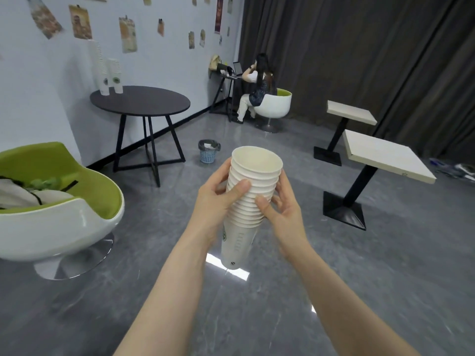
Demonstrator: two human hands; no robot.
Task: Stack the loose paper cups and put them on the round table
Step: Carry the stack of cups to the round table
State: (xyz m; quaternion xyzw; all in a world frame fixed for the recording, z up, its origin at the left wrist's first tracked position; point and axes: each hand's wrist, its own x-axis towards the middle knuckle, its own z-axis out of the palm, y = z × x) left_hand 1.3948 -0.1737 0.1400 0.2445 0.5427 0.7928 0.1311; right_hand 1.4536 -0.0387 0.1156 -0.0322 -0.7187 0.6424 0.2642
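Head view: left hand (216, 194) and right hand (281, 211) each grip the nested stack of white paper cups (250, 199) mid-air, well short of the dark round surface (144, 101); loosely seated upper cups could topple if tilted.

White paper cups (250, 199) bear green logos; round table (144, 101) black; chair (54, 191) white, lined lime green.
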